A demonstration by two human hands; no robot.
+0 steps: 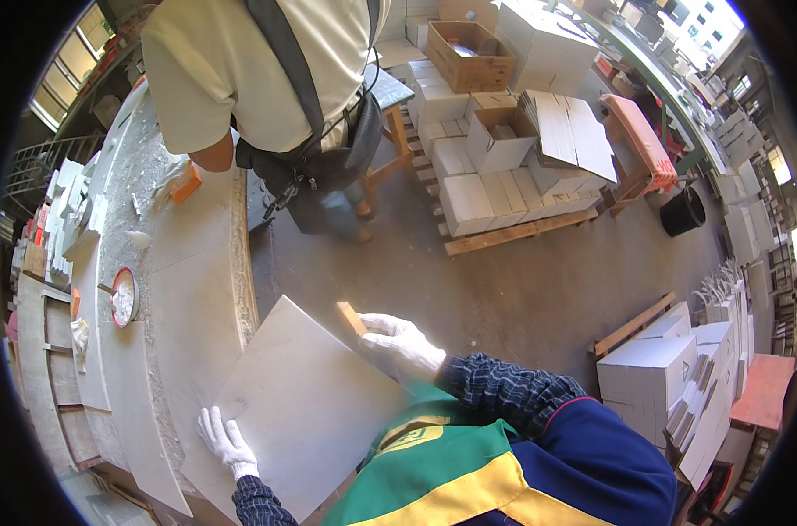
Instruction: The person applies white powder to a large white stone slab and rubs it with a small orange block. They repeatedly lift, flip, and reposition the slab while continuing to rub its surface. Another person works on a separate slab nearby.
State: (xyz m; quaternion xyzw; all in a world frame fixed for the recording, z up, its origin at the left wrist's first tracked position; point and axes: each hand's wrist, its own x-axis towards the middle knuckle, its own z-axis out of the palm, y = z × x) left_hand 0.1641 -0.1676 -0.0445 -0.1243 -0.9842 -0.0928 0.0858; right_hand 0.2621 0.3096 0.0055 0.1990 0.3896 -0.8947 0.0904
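A large white rectangular panel (315, 412) lies tilted at the near end of the long workbench, its right part hanging past the bench edge toward my apron. My left hand (229, 443), in a white glove, rests on the panel's left side with the fingers stretched out. In my right hand (405, 345), also gloved, is a small tan block (351, 318) that looks like wood. That hand is held just beyond the panel's right edge, and the block sits close to the edge. Whether the block touches the panel I cannot tell.
White dust covers the workbench (184, 289). On it are a bowl of white material (125, 298) and an orange block (186, 184). A co-worker (267, 79) stands at its far end. Cartons (495, 197) fill a pallet ahead; more boxes (648, 386) stand at right.
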